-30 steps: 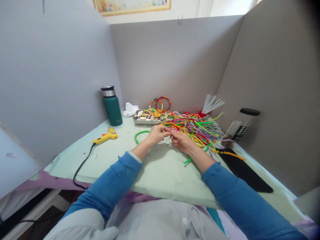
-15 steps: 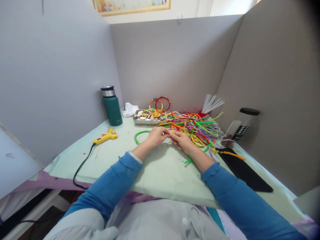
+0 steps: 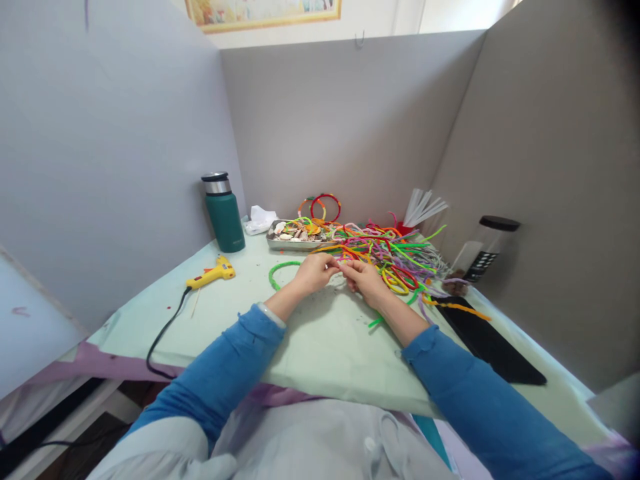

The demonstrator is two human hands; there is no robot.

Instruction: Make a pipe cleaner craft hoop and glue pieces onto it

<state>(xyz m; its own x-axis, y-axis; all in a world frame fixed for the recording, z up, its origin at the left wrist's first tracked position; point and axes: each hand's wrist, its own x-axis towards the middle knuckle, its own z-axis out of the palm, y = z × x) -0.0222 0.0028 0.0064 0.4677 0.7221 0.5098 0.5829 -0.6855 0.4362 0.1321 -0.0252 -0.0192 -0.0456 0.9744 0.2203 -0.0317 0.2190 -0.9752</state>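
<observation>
My left hand [image 3: 316,272] and my right hand [image 3: 366,279] meet over the middle of the table, thumbs and fingertips pinched close together. What they pinch is too small and too covered by the fingers to make out; a hint of pink shows there. Left of my left hand lies a green fuzzy ring [image 3: 274,275], partly hidden behind that hand. Just beyond my right hand spreads a tangled heap of coloured pipe cleaners [image 3: 395,248]. A green pipe cleaner piece [image 3: 376,323] lies beside my right wrist.
A yellow glue gun [image 3: 213,272] with a black cord lies left, near a green bottle [image 3: 225,220]. Behind are a metal tray [image 3: 285,245] of shells, tissue [image 3: 260,219] and upright rings [image 3: 327,197]. Right are glue sticks [image 3: 420,208], a clear jar [image 3: 485,248] and a black slab [image 3: 493,343].
Both hands stay in almost the same place, fingertips still together. The fingers of my right hand have shifted only slightly. Nothing else has visibly moved.
</observation>
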